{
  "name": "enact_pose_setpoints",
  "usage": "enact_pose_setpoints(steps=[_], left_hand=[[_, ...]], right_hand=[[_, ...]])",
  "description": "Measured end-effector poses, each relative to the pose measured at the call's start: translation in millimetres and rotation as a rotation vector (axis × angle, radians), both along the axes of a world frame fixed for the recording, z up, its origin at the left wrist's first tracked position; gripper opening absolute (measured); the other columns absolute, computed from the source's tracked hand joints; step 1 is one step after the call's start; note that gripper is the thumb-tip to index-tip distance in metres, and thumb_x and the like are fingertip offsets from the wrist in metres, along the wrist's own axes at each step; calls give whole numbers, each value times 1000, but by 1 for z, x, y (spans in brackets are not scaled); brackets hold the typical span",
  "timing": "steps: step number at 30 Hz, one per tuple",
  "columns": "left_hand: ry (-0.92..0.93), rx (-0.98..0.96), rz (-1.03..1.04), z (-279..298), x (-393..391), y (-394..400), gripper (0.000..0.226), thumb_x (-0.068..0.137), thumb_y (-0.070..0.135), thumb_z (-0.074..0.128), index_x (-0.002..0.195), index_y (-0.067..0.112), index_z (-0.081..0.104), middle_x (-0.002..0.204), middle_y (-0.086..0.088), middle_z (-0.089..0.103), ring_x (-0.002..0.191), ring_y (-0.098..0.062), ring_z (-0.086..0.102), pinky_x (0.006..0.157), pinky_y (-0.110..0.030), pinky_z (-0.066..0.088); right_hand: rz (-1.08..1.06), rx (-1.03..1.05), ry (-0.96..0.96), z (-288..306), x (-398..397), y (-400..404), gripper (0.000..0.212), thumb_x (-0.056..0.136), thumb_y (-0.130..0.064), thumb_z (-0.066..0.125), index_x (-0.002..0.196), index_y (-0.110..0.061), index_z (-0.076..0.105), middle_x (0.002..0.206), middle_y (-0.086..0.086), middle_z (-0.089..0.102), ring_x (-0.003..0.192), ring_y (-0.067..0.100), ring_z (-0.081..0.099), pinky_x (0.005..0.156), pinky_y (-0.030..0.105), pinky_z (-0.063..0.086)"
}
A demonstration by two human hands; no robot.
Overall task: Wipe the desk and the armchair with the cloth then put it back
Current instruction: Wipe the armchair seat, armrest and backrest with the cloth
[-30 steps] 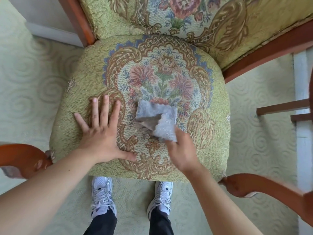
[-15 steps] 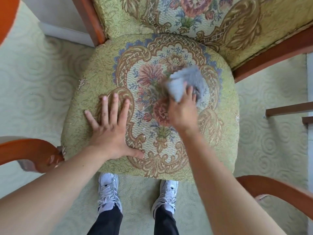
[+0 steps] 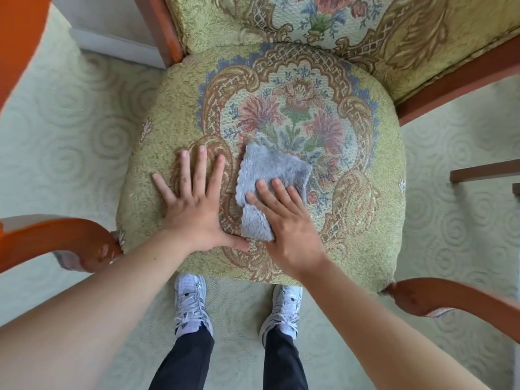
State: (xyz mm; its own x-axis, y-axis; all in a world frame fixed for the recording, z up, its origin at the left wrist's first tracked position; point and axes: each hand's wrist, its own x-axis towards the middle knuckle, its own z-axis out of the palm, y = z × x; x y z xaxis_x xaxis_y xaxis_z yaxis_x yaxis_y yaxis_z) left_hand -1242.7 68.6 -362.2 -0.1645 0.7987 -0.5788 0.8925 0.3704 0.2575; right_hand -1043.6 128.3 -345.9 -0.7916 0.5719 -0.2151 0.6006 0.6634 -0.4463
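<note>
The armchair seat (image 3: 371,170) is green tapestry with a floral centre, framed in red-brown wood. A grey fluffy cloth (image 3: 270,170) lies folded on the seat's front middle. My right hand (image 3: 287,223) presses flat on the cloth's near half, fingers spread over it. My left hand (image 3: 194,204) lies flat on the seat just left of the cloth, fingers apart, thumb almost touching the cloth's near corner. It holds nothing.
Wooden armrests curve in at the front left (image 3: 56,240) and front right (image 3: 450,299). The backrest (image 3: 337,21) rises at the top. My white sneakers (image 3: 191,305) stand on pale green carpet (image 3: 70,130) in front of the seat. A wooden rail (image 3: 484,171) shows at right.
My right hand drew the cloth from the seat's far right back toward the front middle, close to my left hand. The left hand stayed pressed on the seat.
</note>
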Motion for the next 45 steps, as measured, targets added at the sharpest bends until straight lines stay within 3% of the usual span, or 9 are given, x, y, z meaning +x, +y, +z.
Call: enact_pose_setpoints(steps=[3, 7, 17, 23, 26, 29, 35, 40, 45], left_hand=[[-21, -4, 3, 1, 0, 1, 169, 12, 111, 16, 145, 27, -46, 150, -5, -56, 138, -31, -51, 106, -84, -7], [-26, 1, -7, 2, -1, 0, 173, 21, 111, 41, 146, 27, -45, 150, -5, -55, 139, -30, -50, 105, -83, -11], [-24, -7, -13, 4, 0, 0, 174, 23, 110, 45, 145, 27, -46, 149, -5, -57, 139, -31, -50, 106, -83, -10], [-4, -14, -29, 5, 0, -3, 170, 47, 69, 86, 144, 28, -47, 152, -7, -53, 142, -35, -46, 104, -86, -7], [-12, -33, -15, 6, 1, -2, 174, 38, 84, 79, 141, 31, -50, 149, -3, -57, 139, -31, -50, 106, -82, -14], [-27, -10, -8, 6, 1, -1, 174, 22, 107, 52, 144, 30, -47, 149, -2, -57, 139, -28, -50, 105, -77, -17], [-9, 40, -13, -1, 0, -4, 172, 23, 111, 42, 147, 29, -44, 152, -3, -53, 142, -29, -47, 107, -81, -11], [3, 58, 2, -3, 0, -4, 173, 22, 110, 43, 146, 29, -44, 152, -4, -54, 141, -29, -48, 107, -81, -12], [-17, 69, 14, -1, -1, -5, 169, 20, 112, 31, 147, 30, -43, 154, -2, -52, 142, -27, -47, 107, -81, -11]], right_hand=[[146, 50, -45, 2, 31, -10, 75, 81, -20, 71, 149, -19, 39, 159, 1, 29, 150, 25, 16, 123, 46, 13], [123, 120, -67, 12, 81, -14, 56, 87, -19, 53, 143, -13, 49, 152, 3, 42, 145, 25, 32, 116, 50, 32], [-1137, -121, -10, 10, 24, -28, 71, 91, -13, 43, 156, -25, 17, 162, -2, 8, 150, 28, 2, 118, 57, 22], [-388, -84, 68, 1, -32, -68, 76, 80, -16, 55, 153, -14, 31, 161, 2, 17, 151, 27, 1, 122, 54, 8], [-198, 72, -38, 1, -9, -52, 62, 92, -24, 30, 152, -13, 31, 160, 6, 22, 150, 25, 10, 121, 48, 17], [-370, 163, -100, 1, 33, -29, 57, 98, -17, 12, 151, -7, 33, 158, 9, 24, 148, 29, 18, 119, 47, 25], [-1233, -56, -134, -1, 69, 32, 63, 94, -13, 39, 154, -9, 21, 157, 17, 28, 139, 39, 35, 107, 47, 35], [-826, 89, -38, 2, -3, 1, 80, 76, -6, 38, 154, -15, 21, 161, 10, 20, 150, 34, 8, 122, 53, 6], [-355, -46, 82, 6, -44, -10, 86, 75, 2, 56, 153, -18, 25, 161, 4, 19, 150, 20, 1, 124, 42, 3]])
